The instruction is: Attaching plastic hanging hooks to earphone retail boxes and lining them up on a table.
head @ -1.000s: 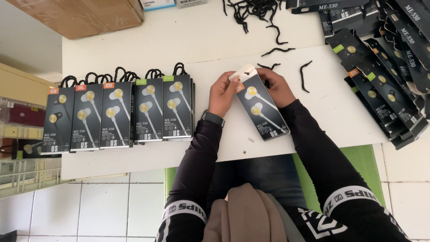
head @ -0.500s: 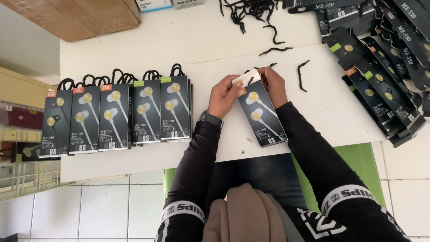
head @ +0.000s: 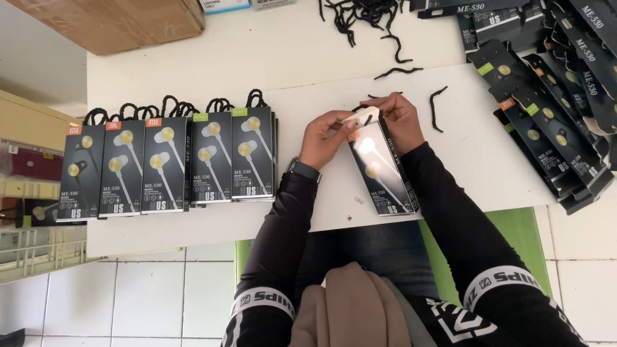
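I pinch the white hang tab of the earphone box [head: 380, 168] between my left hand [head: 319, 137] and right hand [head: 402, 120], at the table centre. I think the tab needs steady, gentle fingers. Finished boxes [head: 173, 160] stand at nine o'clock, loose black cords [head: 392, 64] at twelve, unsorted boxes [head: 553, 96] at two.

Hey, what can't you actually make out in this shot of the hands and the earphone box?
- Head view: the top tab of the earphone box is covered by the left hand and right hand.
- Glare washes out the upper part of the box's front.
- The pile of boxes is cut off by the right edge.
- The heap of black cords is cut off by the top edge.
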